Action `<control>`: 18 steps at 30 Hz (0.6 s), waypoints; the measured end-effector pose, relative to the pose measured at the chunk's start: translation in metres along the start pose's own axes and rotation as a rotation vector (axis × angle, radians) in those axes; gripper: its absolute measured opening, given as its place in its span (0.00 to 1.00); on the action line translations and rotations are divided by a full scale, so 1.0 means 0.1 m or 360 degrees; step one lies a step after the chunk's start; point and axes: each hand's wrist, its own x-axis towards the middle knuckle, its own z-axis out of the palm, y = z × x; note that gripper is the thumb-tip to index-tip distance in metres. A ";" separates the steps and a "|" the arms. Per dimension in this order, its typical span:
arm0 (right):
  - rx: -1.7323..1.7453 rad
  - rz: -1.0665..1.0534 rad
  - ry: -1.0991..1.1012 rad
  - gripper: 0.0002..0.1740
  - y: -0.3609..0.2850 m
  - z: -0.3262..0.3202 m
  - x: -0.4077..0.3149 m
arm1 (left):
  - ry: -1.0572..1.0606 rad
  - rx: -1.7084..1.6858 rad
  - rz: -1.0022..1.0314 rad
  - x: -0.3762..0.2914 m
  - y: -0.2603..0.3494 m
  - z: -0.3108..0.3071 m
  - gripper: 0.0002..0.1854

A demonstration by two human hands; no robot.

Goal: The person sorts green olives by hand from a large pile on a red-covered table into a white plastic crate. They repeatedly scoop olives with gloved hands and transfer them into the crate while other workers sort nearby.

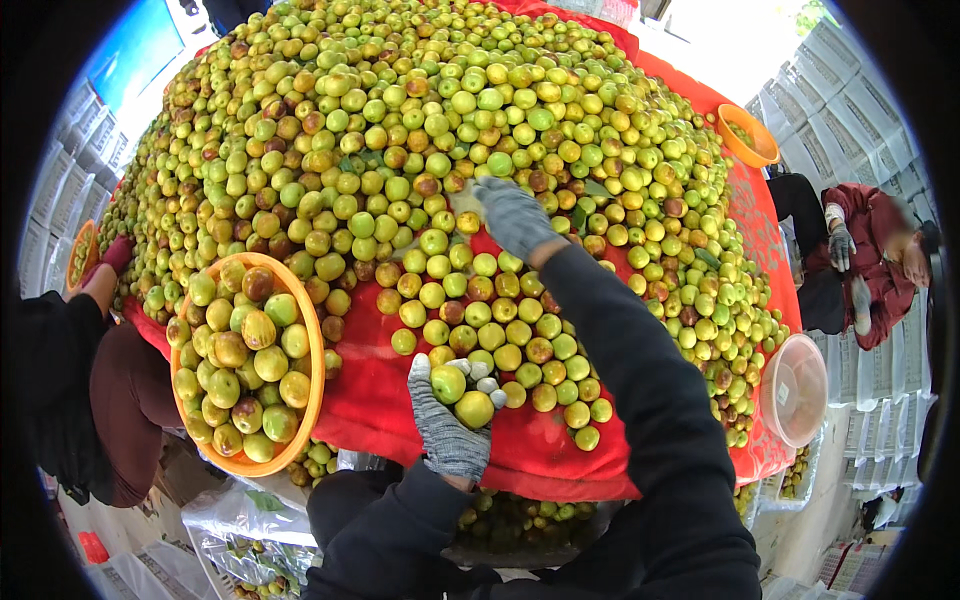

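Observation:
My left hand point(453, 427), in a grey knit glove, cups two yellow-green jujubes point(474, 409) above the near edge of the red cloth point(360, 397). My right hand point(517, 219), gloved in grey as well, reaches forward over the large heap of jujubes point(420, 97). Its fingertips are blurred near a pale smear among the fruit, and I cannot tell whether it holds anything. Between my hands, loose jujubes point(491, 335) lie spread in a single layer on the cloth. They range from green to yellow with brown-red patches.
An orange basket point(318, 375) full of jujubes stands left of my left hand. On the right are a translucent bowl point(814, 390) and another orange basket point(763, 142). A person point(874, 255) sits at the right; a co-worker's gloved hand point(118, 253) touches the heap's left side. Below lie fruit-filled crates point(202, 551).

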 end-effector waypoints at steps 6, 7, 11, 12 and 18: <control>-0.0524 0.0741 -0.0594 0.13 0.15 0.84 1.06 | -0.0068 -0.0034 0.0002 0.05 0.10 0.00 0.24; -0.0598 0.0818 -0.0772 0.13 0.18 0.87 1.11 | -0.0096 -0.0041 -0.0001 0.04 0.10 0.00 0.24; -0.0429 0.1175 -0.1013 0.18 0.18 0.70 1.04 | -0.0105 -0.0026 0.0013 0.03 0.11 0.01 0.24; -0.0542 0.0974 -0.1081 0.18 0.16 0.63 0.95 | -0.0162 -0.0037 0.0010 0.01 0.11 0.01 0.24; -0.0675 0.0113 -0.0055 0.19 -0.27 0.34 0.05 | -0.0196 -0.0013 0.0011 0.00 0.07 0.03 0.24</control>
